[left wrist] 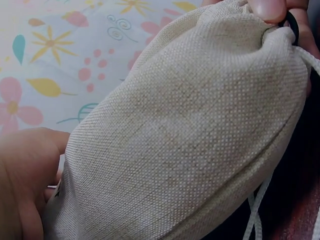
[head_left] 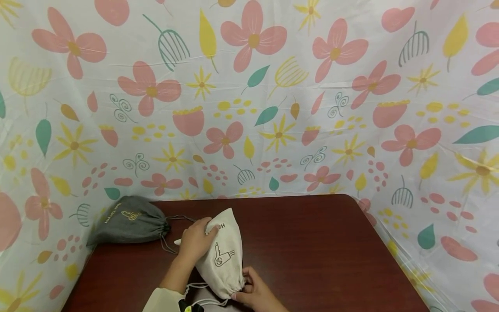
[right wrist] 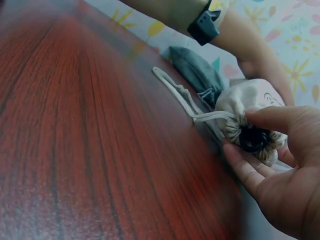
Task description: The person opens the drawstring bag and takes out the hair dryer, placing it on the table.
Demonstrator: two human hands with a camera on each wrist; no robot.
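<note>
A beige cloth drawstring bag (head_left: 227,271) with a printed hair dryer picture is held up off the table, tilted, its gathered mouth low and toward me. My left hand (head_left: 196,240) grips its far end, some fingers hidden by the cloth in the left wrist view. At the mouth, my right hand (head_left: 258,290) pinches the gathered cloth between thumb and fingers. A black round end (right wrist: 254,139) shows inside the gathered opening in the right wrist view. White drawstrings (right wrist: 175,95) hang loose from the mouth.
A grey drawstring bag (head_left: 134,223) with a gold hair dryer print lies at the table's back left, its dark cords trailing right. The dark red wooden table (head_left: 312,251) meets a flower-patterned sheet (head_left: 249,130) behind and at both sides.
</note>
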